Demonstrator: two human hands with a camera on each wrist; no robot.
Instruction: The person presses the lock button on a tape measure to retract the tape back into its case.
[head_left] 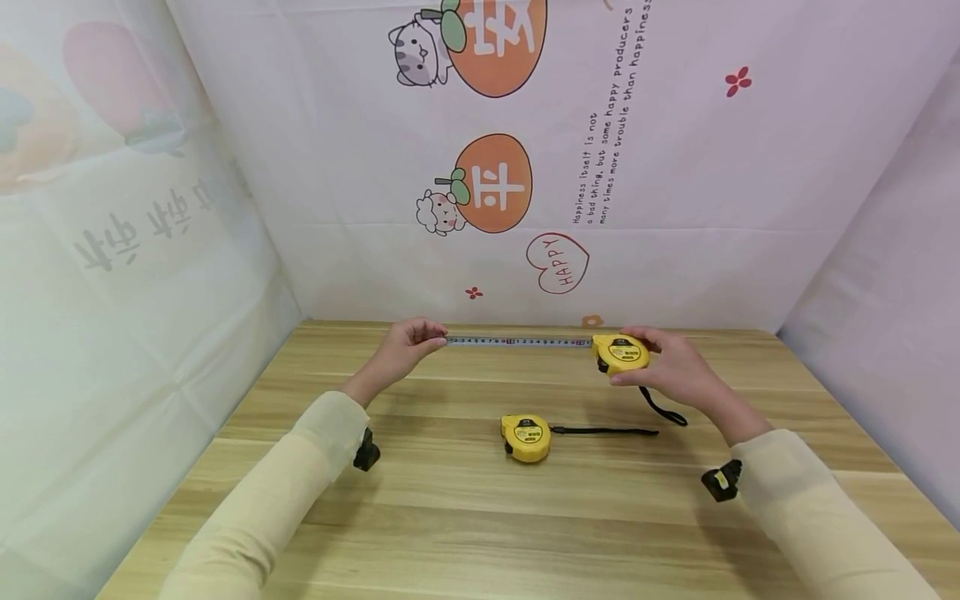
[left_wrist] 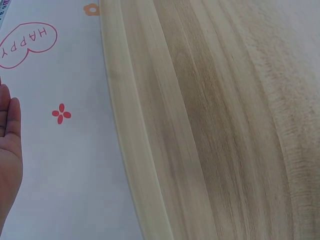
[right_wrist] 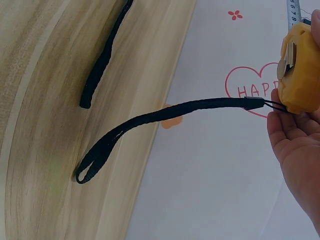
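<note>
A yellow tape measure [head_left: 621, 353] is in my right hand [head_left: 678, 371], gripped between thumb and fingers near the back of the table. Its pale blade [head_left: 517, 342] is pulled out leftward in a straight line. At the blade's far end, my left hand [head_left: 408, 350] pinches the tip between thumb and fingers; the tip itself is hidden. From the held case hangs a black wrist strap [right_wrist: 165, 112], looped at its end. In the left wrist view only part of the left hand [left_wrist: 9, 145] shows, at the left edge.
A second yellow tape measure [head_left: 527, 442] lies on the wooden table [head_left: 450, 533], nearer than the blade, its black strap [head_left: 603, 431] stretched rightward. A white printed cloth [head_left: 360, 267] rises along the table's back edge, with more cloth at both sides.
</note>
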